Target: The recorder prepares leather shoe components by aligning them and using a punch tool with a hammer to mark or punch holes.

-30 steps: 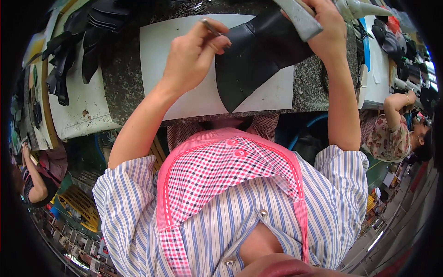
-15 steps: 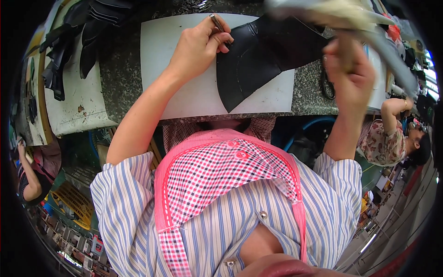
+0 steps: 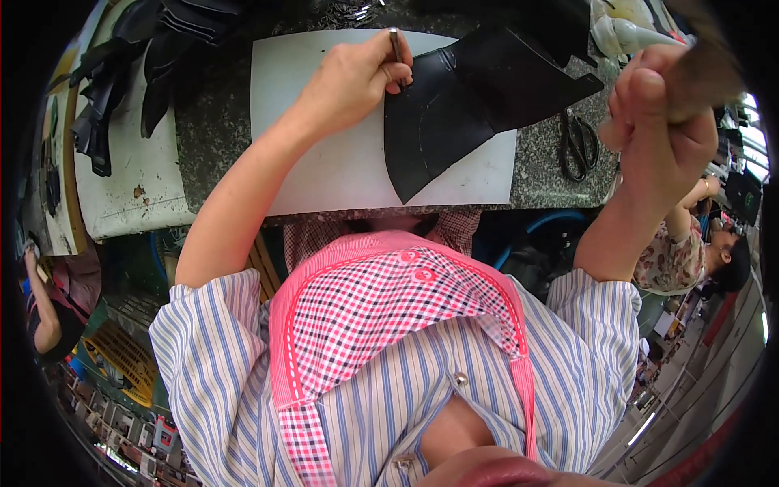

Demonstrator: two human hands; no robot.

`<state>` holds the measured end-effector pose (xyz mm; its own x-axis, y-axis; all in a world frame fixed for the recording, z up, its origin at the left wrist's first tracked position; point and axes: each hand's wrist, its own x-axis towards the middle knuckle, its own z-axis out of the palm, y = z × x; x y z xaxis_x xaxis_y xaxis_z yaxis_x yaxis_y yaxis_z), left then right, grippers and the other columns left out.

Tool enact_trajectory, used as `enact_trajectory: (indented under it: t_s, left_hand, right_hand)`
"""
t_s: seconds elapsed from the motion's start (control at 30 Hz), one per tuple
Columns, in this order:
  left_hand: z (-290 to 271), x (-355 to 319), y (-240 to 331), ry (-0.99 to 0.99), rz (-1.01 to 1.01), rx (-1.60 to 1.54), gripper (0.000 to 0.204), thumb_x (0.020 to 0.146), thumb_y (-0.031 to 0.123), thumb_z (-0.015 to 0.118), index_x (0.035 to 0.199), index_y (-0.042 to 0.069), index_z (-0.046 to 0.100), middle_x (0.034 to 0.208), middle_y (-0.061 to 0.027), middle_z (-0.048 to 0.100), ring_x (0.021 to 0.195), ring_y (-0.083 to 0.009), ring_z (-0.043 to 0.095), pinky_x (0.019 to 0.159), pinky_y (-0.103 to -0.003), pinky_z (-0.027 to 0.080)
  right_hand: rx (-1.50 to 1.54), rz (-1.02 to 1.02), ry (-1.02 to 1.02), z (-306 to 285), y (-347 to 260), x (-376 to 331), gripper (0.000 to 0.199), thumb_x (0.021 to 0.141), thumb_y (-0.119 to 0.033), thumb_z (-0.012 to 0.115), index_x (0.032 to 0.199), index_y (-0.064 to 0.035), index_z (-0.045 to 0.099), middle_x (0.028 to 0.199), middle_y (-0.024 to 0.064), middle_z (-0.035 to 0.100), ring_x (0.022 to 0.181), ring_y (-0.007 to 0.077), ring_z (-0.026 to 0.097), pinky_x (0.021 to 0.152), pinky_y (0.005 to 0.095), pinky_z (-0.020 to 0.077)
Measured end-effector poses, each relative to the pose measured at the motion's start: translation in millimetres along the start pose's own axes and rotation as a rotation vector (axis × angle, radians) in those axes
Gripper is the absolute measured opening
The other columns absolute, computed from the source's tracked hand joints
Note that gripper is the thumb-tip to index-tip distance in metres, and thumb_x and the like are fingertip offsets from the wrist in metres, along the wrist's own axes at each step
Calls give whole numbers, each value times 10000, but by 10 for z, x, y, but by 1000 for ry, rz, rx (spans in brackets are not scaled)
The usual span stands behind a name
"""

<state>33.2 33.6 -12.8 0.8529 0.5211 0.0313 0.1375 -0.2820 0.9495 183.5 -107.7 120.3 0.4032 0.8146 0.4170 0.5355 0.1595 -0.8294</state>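
Note:
My left hand (image 3: 349, 81) is closed round a slim metal punch (image 3: 395, 47), held nearly upright with its lower end at the left edge of a black leather piece (image 3: 454, 114). The leather has a faint curved line of marks along it and lies on a white board (image 3: 316, 174). To the right, my right hand (image 3: 661, 122) is raised and closed on a hammer (image 3: 707, 73). Only a brown, motion-blurred part of that hammer shows beside the fingers; the rest runs out of the picture.
Black-handled scissors (image 3: 578, 150) lie on the speckled stone bench (image 3: 540, 174) right of the board. Stacked black leather pieces (image 3: 191, 28) are at the far left, small metal parts (image 3: 353, 12) at the back. Another person (image 3: 677, 252) works at the right, another (image 3: 53, 300) at the left.
My right hand has swung outward to the right with the hammer, away from over the leather. The left hand and punch stay at the leather's edge, the punch now more upright.

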Motion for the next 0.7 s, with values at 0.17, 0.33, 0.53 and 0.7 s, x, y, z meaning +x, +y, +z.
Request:
enact_trajectory:
  t_s: [0.17, 0.33, 0.53, 0.7]
  left_hand:
    - [-17, -93, -120, -2, 200, 392, 71, 810, 64, 488, 827, -3, 508, 708, -81, 612, 623, -143, 586, 612, -254, 463]
    - [8, 99, -57, 88, 2, -72, 85, 759, 93, 543, 812, 27, 533, 966, -133, 569, 911, -226, 535, 784, -312, 411]
    - [310, 321, 76, -43, 252, -15, 83, 653, 94, 648, 691, 52, 587, 815, -84, 518, 814, -228, 523, 701, -310, 422]
    - [-794, 517, 405, 212, 123, -53, 97, 733, 110, 582, 771, 24, 605, 743, -27, 600, 690, -90, 534, 639, -211, 419]
  right_hand:
    - [-569, 127, -566, 194, 312, 131, 182, 711, -167, 635, 769, -48, 510, 544, 117, 400, 487, 157, 461, 467, 285, 348]
    - [-487, -12, -51, -193, 763, 284, 138, 760, -133, 614, 771, -7, 559, 605, -33, 479, 563, 33, 415, 518, 180, 346]
    - [-1042, 260, 52, -300, 1659, 561, 563, 552, -508, 696, 808, -30, 546, 813, 138, 576, 783, 309, 556, 650, 386, 439]
    - [-1045, 235, 221, -276, 1774, 501, 494, 537, -423, 731, 795, -39, 557, 844, 133, 582, 788, 304, 557, 660, 386, 441]
